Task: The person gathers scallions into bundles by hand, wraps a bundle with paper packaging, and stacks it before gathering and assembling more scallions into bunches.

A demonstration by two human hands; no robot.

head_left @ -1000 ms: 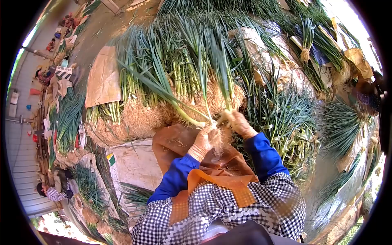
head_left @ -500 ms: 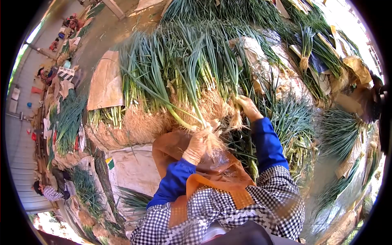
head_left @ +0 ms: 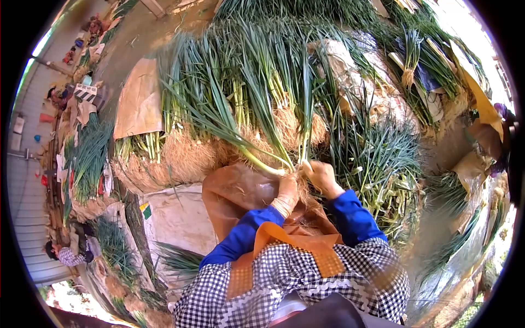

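My left hand is closed around the root end of a few green garlic stalks, with pale stems and hairy roots. Right beside it, my right hand grips the lower stems of more green garlic. The two hands nearly touch, and both lots of leaves point away from me. Some fingers are hidden behind the roots. Just beyond lies a long row of green garlic, its tangled brown roots facing me. An orange-brown plastic apron covers my lap below the hands.
To my right lies a heap of loose green leaves. A pale sack is spread at my left, and a tan sheet covers part of the row. Another person is at the far left; someone's purple-gloved hand shows at the right.
My right hand has moved left and toward me with its green garlic, coming up against the left hand's bunch. My left hand has shifted slightly right. The person at the right has moved.
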